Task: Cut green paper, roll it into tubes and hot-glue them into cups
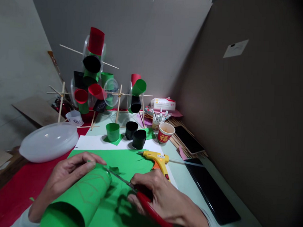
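My left hand (65, 176) grips a rolled tube of green paper (82, 199) that lies across the near part of the table, fingers over its far end. My right hand (162, 197) holds red-handled scissors (146, 203), whose blades (117, 176) reach to the tube's far rim. A small green scrap (114, 170) lies just past the blade tips. Beneath both hands a flat green sheet (128, 159) is spread out.
A yellow glue gun (156, 158) lies just beyond my right hand. Green and black paper cylinders (126, 132), a red paper cup (165, 132), a white lidded dish (48, 141), a stick-and-cup structure (94, 80), a phone (189, 139) and a dark tablet (210, 193) stand around.
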{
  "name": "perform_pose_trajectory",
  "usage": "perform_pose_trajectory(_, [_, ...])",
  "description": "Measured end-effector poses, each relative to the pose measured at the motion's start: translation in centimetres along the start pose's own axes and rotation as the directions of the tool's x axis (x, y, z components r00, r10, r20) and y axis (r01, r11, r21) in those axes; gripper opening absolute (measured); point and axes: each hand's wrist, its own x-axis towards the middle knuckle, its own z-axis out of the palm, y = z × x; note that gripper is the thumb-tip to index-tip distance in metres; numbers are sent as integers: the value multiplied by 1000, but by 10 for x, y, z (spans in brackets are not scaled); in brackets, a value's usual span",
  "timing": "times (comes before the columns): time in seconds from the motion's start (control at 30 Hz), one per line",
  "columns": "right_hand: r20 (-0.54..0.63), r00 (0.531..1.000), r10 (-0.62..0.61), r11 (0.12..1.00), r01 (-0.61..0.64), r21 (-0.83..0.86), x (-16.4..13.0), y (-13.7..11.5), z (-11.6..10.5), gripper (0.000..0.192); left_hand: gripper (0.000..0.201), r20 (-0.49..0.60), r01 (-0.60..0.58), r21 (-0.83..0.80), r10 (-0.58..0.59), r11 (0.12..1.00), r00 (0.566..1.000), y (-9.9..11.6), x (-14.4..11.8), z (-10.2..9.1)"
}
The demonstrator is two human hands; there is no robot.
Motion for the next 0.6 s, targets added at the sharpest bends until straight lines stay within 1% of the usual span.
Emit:
perform_pose_trajectory(0.1, [26, 997, 73, 997, -73, -1, -1, -1, -1, 20, 23, 2, -30, 20, 30, 999, 1000, 1, 0, 1])
perform_pose_trajectory(0.23, [52, 996, 78, 997, -79, 15, -1, 3, 0, 27, 23, 9, -56, 33, 56, 998, 998, 1, 0, 2])
perform_pose_trajectory(0.37, [72, 993, 90, 995, -94, 41, 1, 7, 0, 33, 24, 11, -54, 36, 54, 998, 998, 3, -1, 3])
perform_pose_trajectory(0.47, [90, 994, 65, 990, -76, 120, 4, 9, -2, 41, 25, 15, -34, 4, 34, 999, 999, 4, -1, 3])
perform_pose_trajectory(0.6, [147, 989, -15, 953, -31, 302, 6, 10, -3, 52, 29, 9, 44, -78, -43, 996, 999, 1, 0, 6])
